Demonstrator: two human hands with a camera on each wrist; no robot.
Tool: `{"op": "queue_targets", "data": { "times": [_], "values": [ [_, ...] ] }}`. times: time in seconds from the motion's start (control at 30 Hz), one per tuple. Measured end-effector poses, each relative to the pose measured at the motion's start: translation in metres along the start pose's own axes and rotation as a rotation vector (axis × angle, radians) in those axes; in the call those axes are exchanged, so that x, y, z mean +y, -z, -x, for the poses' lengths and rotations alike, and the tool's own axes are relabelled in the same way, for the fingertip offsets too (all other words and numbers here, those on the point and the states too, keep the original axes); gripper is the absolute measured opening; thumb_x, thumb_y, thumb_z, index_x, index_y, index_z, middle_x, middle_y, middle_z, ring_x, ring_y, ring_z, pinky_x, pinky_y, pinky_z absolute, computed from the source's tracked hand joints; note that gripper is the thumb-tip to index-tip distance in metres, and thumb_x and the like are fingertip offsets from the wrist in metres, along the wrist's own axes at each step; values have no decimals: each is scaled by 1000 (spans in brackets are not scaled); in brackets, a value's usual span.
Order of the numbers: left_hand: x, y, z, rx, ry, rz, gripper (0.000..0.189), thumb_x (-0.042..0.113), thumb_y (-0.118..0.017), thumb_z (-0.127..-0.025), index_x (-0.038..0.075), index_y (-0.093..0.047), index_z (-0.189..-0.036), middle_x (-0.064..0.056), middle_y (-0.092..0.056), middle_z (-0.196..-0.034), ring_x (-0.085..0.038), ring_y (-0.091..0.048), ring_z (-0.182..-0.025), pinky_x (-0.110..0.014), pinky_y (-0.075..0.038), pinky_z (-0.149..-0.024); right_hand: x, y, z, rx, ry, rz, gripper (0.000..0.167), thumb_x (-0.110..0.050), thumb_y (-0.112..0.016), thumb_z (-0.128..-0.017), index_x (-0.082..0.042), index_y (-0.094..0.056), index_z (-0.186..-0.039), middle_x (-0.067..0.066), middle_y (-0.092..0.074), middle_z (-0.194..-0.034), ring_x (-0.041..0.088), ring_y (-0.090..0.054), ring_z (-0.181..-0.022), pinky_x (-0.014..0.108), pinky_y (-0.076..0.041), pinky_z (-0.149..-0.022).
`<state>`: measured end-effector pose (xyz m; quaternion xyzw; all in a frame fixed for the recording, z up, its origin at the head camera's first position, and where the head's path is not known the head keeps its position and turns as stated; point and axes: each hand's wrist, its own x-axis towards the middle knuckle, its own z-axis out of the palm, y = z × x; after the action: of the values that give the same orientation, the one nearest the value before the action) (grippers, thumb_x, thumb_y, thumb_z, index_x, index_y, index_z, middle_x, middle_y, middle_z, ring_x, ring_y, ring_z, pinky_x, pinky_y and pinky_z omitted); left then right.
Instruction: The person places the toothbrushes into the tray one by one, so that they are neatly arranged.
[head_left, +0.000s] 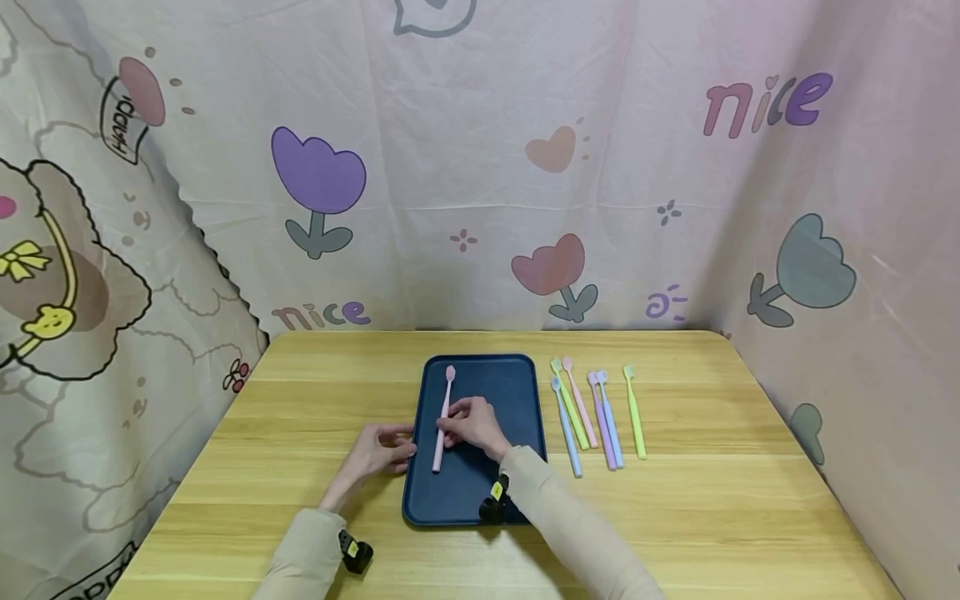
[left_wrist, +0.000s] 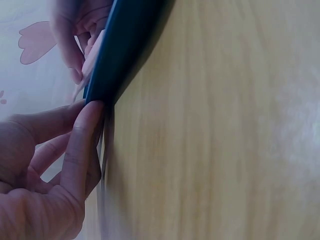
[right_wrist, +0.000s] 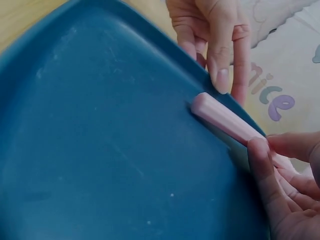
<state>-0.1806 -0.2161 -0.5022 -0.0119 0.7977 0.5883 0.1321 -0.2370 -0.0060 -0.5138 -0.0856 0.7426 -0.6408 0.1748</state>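
Note:
A dark blue tray (head_left: pixel 508 387) lies on the wooden table, its long side running away from me. At its left rim, my left hand (head_left: pixel 375 451) pinches the edge between thumb and fingers. My right hand (head_left: pixel 476 426) reaches over the tray and pinches a pink toothbrush (head_left: pixel 438 454) at mid-handle. The toothbrush points away from me, along the tray's left side, its bristle head at the far end. In the right wrist view the handle end of the toothbrush (right_wrist: pixel 225 119) lies close to the tray rim, beside the left thumb.
Right of the tray, several toothbrushes lie loosely side by side: blue ones (head_left: pixel 567 433), green ones including a separate one (head_left: pixel 637 417), a pink one (head_left: pixel 582 408) and a purple one (head_left: pixel 603 425). A printed curtain (head_left: pixel 450 167) hangs behind the table (head_left: pixel 712 500).

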Motion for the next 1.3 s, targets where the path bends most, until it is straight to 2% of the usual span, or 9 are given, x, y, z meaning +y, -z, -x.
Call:
{"op": "queue_targets", "data": {
  "times": [0.1,0.37,0.6,0.87,1.3],
  "values": [
    [0,0,0,-4,0,4,47,1,-70,-92,-12,-56,-135,-24,-74,-100,-14,-71,-75,-28,-63,-64,3,-2,-1,13,4,21,19,-10,-74,-91,4,-67,-102,20,-74,-81,10,-69,-57,32,-64,-60],
    [-1,0,-1,-17,-2,23,47,0,-69,-92,-13,-55,-135,-23,-74,-100,-12,-71,-74,-26,-63,-65,4,-7,-4,64,7,79,15,-8,-75,-89,2,-67,-98,14,-74,-74,10,-68,-53,30,-62,-55],
    [-1,0,-2,-10,2,28,47,-1,-68,-92,-13,-55,-135,-20,-74,-98,-11,-71,-74,-26,-63,-65,5,-7,-2,77,27,94,21,-10,-75,-90,2,-67,-105,13,-75,-75,10,-67,-52,29,-61,-54],
    [-2,1,-1,-15,-2,25,47,0,-69,-92,-13,-55,-135,-23,-74,-100,-12,-71,-74,-26,-63,-65,4,-9,4,45,50,130,29,-11,-75,-90,3,-66,-114,10,-75,-74,12,-69,-55,28,-61,-54],
    [-2,2,-2,-26,-4,16,49,2,-69,-93,-13,-53,-137,-24,-73,-101,-12,-71,-74,-26,-63,-65,8,-14,2,58,71,116,30,-8,-77,-88,5,-67,-112,15,-75,-73,21,-72,-57,30,-61,-54]
  ]
}}
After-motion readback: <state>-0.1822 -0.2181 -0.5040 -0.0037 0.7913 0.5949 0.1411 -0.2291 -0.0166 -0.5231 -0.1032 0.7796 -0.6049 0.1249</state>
